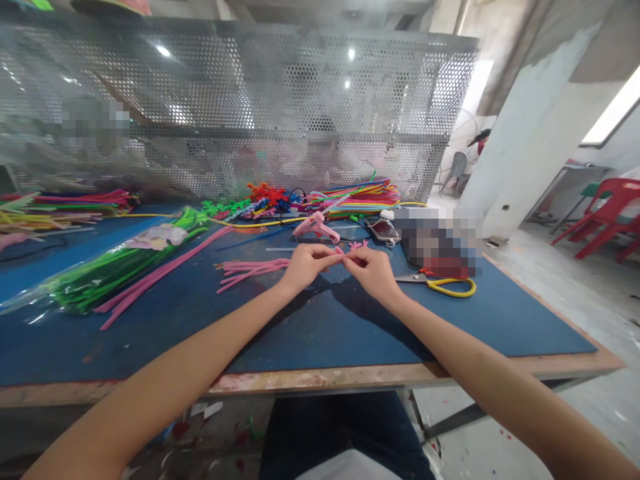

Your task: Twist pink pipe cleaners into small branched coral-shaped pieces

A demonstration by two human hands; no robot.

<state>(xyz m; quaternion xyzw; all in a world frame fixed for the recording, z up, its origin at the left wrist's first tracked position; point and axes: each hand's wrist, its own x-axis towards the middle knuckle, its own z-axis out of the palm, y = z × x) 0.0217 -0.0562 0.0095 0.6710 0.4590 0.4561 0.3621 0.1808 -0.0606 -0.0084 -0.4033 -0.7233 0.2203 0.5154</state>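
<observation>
- Pink pipe cleaner (341, 252), a short piece, is pinched between the left hand (306, 262) and right hand (374, 270), fingertips closed on it, over the middle of the table (320, 333).
- Blue mat covers the table (bare wood shows along the near edge).
- Yellow-handled scissors (443, 283) lie toward the right edge; a pink glue gun (316, 229) sits farther back.
- Perforated metal screen (240, 100) stands along the far edge; red plastic chairs (607, 217) stand off to the right.
</observation>
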